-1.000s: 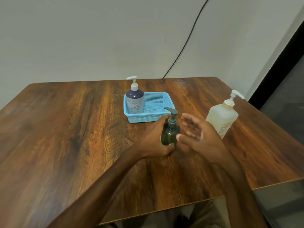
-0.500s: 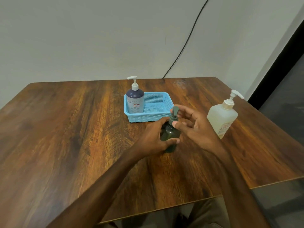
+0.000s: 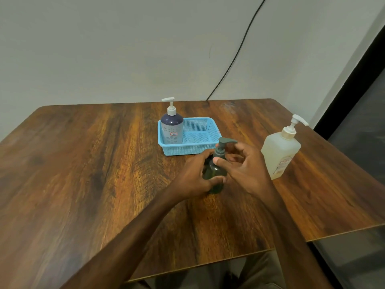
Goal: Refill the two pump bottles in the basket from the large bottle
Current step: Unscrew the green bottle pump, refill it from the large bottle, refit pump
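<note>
1. Left hand [image 3: 195, 176] grips the dark green bottle [image 3: 214, 174] upright on the bench [image 3: 104, 184].
2. Right hand [image 3: 241, 165] pinches its pump collar [image 3: 220, 154], not yet unscrewed.
3. Twist steadily; hold the base firmly. The large bottle [image 3: 280, 151] waits just right.

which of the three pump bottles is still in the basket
The dark blue bottle with the white pump, standing in the light blue basket's left end. The dark green bottle and the large translucent bottle stand outside it.
</note>
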